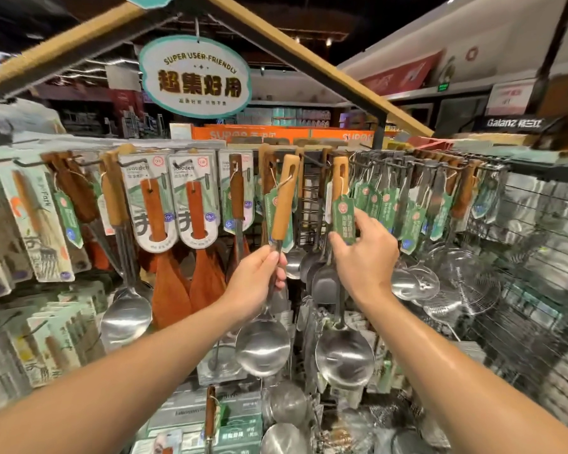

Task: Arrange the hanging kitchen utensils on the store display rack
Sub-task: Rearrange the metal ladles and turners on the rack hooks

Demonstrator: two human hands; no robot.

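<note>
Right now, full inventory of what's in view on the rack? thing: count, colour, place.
Ladle in left hand: 1, steel bowl, light wood handle, centre, tilted, off the hooks.
Ladle by right hand: 1, steel bowl, light wood handle, centre-right, hanging.
Green tag: 1, on that ladle's handle, pinched by right hand.
Carded wooden spatulas: 2 clear, reddish-brown, white cards, centre-left.
Large spoon: 1, steel, left of spatulas.
Boxed utensils: several, pale green packs, far left.
Wire skimmers: several, steel, right.
Hanging sign: 1, white with teal rim, top centre.
Left hand: grips ladle shaft.
Right hand: holds tag.
</note>
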